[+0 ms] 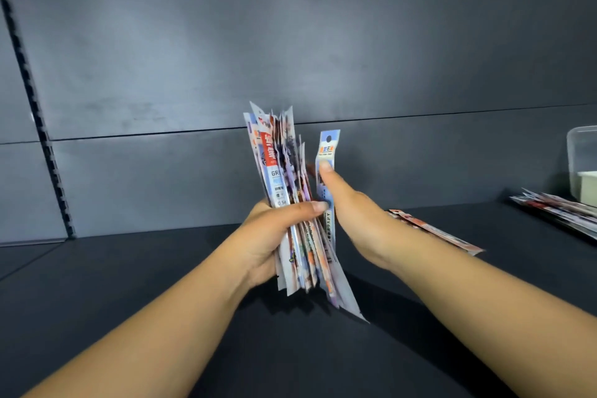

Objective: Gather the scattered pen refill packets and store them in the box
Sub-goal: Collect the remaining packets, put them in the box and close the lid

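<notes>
My left hand (pixel 274 236) grips an upright bundle of several pen refill packets (pixel 281 168) at mid-frame, above the dark shelf. My right hand (pixel 352 213) holds one blue-and-white refill packet (pixel 328 152) upright against the right side of that bundle, thumb pressed on its front. More refill packets lie flat on the shelf: a few loose packets (pixel 442 234) just behind my right forearm, and a pile of packets (pixel 559 210) at the far right. A clear plastic box (pixel 581 165) stands at the right edge, behind that pile, partly cut off.
The dark shelf surface (pixel 129 284) runs across the lower frame, closed off by a grey back panel (pixel 290 42). A slotted upright rail (pixel 38 119) runs down the left side.
</notes>
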